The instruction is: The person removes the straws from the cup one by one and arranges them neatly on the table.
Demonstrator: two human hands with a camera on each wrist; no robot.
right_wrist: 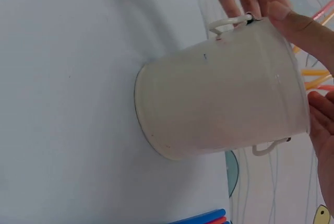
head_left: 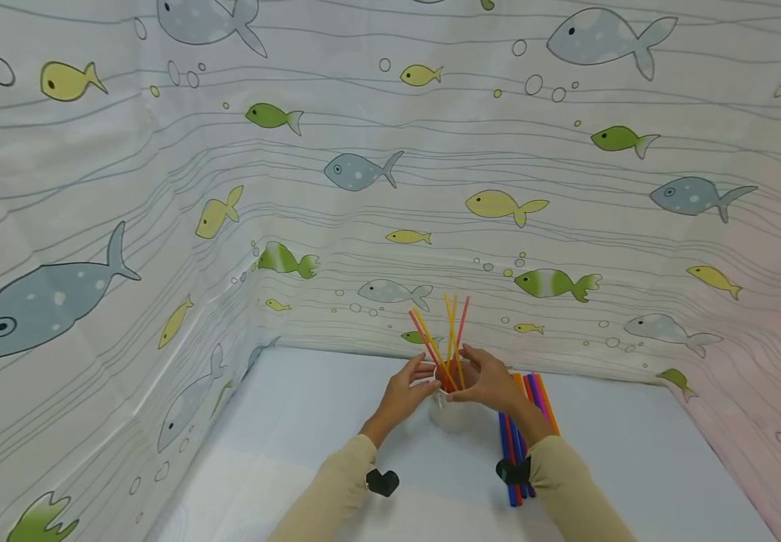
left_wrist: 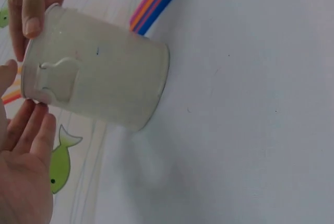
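Cream sleeves (head_left: 326,489) are showing nearest. The left hand (head_left: 400,395), fingers (left_wrist: 42,135) relaxed, is touching the rim (left_wrist: 30,59) of a smooth, tapered bucket (head_left: 451,416); the right hand (head_left: 495,384) is grasping that rim. The bucket is standing on the white table (head_left: 336,406), holding thin straws (head_left: 452,331) before creased fish-print cloth (head_left: 336,218).

Pale wall covering (head_left: 343,94) printed with blue-grey, yellow and green fish (head_left: 355,172), white tabletop (head_left: 302,410) below
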